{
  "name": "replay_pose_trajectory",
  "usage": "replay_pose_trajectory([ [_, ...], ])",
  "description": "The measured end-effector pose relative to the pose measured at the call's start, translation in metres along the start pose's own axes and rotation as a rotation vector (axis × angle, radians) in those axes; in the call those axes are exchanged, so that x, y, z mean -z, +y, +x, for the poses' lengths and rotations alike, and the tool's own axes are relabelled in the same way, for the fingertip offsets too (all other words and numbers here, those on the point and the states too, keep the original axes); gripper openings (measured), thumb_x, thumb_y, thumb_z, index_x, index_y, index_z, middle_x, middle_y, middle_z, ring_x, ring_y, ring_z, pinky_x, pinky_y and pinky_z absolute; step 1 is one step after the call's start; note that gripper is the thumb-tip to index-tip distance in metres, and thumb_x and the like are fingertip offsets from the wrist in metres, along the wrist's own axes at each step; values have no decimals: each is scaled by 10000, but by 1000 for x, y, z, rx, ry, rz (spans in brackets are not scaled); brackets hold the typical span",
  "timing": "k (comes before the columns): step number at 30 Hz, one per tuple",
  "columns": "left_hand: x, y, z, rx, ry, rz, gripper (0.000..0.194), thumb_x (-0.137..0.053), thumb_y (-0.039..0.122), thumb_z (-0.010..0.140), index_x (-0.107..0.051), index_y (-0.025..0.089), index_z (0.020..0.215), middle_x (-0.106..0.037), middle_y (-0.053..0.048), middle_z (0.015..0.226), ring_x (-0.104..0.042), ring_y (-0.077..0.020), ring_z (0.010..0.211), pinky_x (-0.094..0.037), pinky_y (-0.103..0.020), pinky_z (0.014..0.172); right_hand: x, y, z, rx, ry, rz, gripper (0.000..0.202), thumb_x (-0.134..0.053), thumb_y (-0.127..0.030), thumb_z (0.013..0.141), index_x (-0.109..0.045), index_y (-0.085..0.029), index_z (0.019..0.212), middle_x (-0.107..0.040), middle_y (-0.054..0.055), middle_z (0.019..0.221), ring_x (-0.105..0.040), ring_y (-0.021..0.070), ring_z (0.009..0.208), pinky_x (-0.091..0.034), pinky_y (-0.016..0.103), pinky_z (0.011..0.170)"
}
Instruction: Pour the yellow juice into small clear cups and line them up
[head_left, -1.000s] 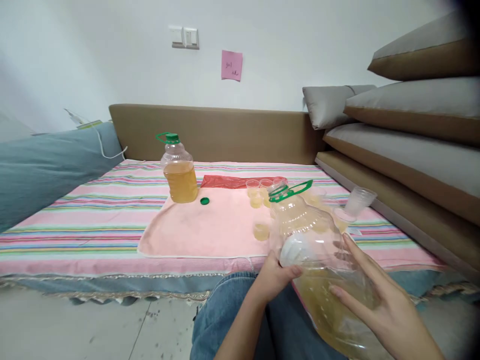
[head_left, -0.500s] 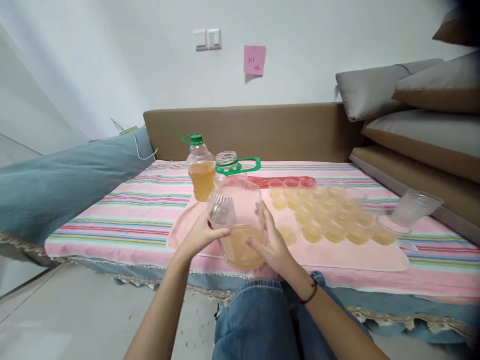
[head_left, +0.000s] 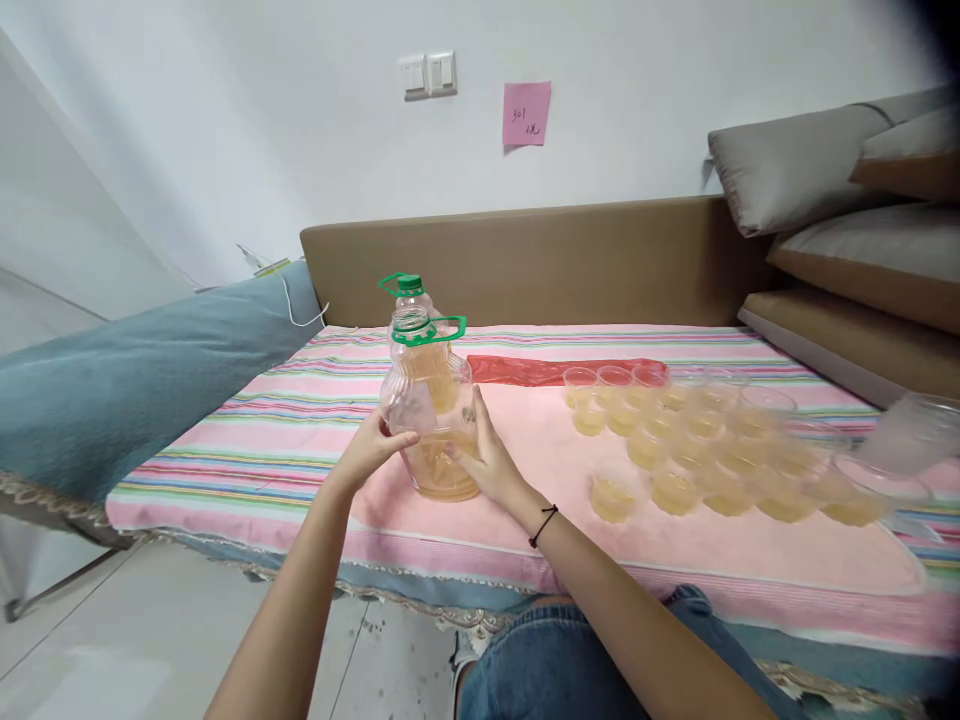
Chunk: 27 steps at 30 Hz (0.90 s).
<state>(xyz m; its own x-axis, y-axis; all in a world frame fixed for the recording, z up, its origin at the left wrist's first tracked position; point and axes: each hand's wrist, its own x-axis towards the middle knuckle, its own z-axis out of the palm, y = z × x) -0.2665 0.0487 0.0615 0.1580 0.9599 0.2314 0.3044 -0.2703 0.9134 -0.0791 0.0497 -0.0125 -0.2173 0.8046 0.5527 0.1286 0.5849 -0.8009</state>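
Between my two hands is a clear plastic jug (head_left: 439,465) with a green ring handle, its mouth uncapped and yellow liquid in the lower part. My left hand (head_left: 373,448) grips its left side, thumb across the front. On the right side, my right hand (head_left: 487,455) presses against it with the fingers around the wall. The jug is upright at the pink mat; whether its base touches cannot be made out. Directly behind it, partly hidden, stands a second jug with a green cap (head_left: 409,284). To the right are rows of clear plastic cups (head_left: 675,490) holding yellow liquid.
A red plastic bag (head_left: 517,371) lies behind the cups. At the right a stack of empty cups (head_left: 919,435) leans sideways, blurred. The pink mat (head_left: 540,470) covers part of a striped cloth (head_left: 247,420). Cushions (head_left: 862,270) are piled at the right.
Both hands have moved the open jug left and slightly away from me, in front of the capped jug. The view has shifted, so the cups appear farther right.
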Motion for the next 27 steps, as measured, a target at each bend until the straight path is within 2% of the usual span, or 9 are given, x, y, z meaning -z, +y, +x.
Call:
replay_pose_trajectory([
  [6, -8, -1, -8, 2, 15, -28, 786, -723, 502, 656, -444, 184, 1319, -536, -121, 1363, -516, -279, 1237, -442, -386, 1003, 18, -20, -24, -18, 3, -80, 963, -607, -450, 845, 53, -229, 1511, -56, 121, 1607, -91, 251, 1463, -157, 499, 1174],
  [10, -14, 2, -16, -39, 105, -67, 786, -713, 465, 690, -365, 243, 1359, -442, -123, 1439, -498, -269, 1260, -416, -407, 1036, 47, -39, -69, 53, 8, -173, 676, -575, -358, 874, -269, -246, 1466, -363, 111, 1515, -334, 252, 1390, -301, 471, 1137],
  [13, -27, 5, -32, -123, 355, -45, 807, -743, 427, 668, -348, 252, 1349, -355, -131, 1476, -375, -280, 1357, -329, -449, 1105, 69, -44, -103, 82, -31, -233, 343, -574, -301, 865, -597, -245, 1202, -652, 86, 1212, -584, 244, 1155, -472, 404, 998],
  [15, -45, 8, -48, -270, 581, 15, 766, -761, 367, 664, -374, 252, 1315, -346, -111, 1464, -294, -260, 1400, -261, -429, 1147, 83, -43, -118, 38, -27, -257, 206, -569, -285, 862, -674, -239, 1033, -719, 67, 995, -668, 225, 942, -544, 361, 844],
  [17, -74, 10, -66, -406, 720, 67, 667, -735, 311, 703, -399, 254, 1276, -419, -92, 1383, -407, -237, 1320, -352, -406, 1097, 96, -43, -129, -30, 17, -288, 163, -550, -278, 869, -690, -239, 942, -724, 48, 856, -674, 204, 766, -553, 333, 707],
  [19, -112, 10, -81, -424, 582, 98, 433, -671, 283, 762, -480, 235, 1149, -541, -64, 1189, -575, -200, 1088, -473, -376, 956, 110, -43, -135, -105, 92, -318, 166, -529, -269, 872, -692, -236, 866, -711, 38, 772, -641, 191, 662, -527, 321, 632],
  [21, -154, 6, -90, -345, 303, 122, 294, -608, 265, 805, -524, 216, 1083, -590, -57, 1082, -605, -187, 990, -499, -361, 889, 125, -45, -140, -172, 176, -340, 185, -519, -264, 865, -684, -228, 790, -686, 37, 717, -601, 189, 622, -499, 321, 615],
  [24, -210, -3, -87, -151, 16, 31, 426, -615, 257, 777, -465, 204, 1172, -556, -100, 1216, -570, -207, 1105, -479, -384, 932, 145, -47, -148, -266, 278, -330, 188, -532, -285, 840, -668, -220, 727, -642, 34, 654, -570, 194, 601, -480, 331, 618],
  [27, -247, -13, -71, -54, -3, 19, 630, -708, 286, 682, -399, 177, 1220, -557, -148, 1217, -574, -251, 1118, -494, -424, 900, 159, -44, -157, -375, 350, -239, 172, -565, -336, 811, -671, -202, 797, -681, 62, 722, -627, 223, 666, -504, 353, 647],
])
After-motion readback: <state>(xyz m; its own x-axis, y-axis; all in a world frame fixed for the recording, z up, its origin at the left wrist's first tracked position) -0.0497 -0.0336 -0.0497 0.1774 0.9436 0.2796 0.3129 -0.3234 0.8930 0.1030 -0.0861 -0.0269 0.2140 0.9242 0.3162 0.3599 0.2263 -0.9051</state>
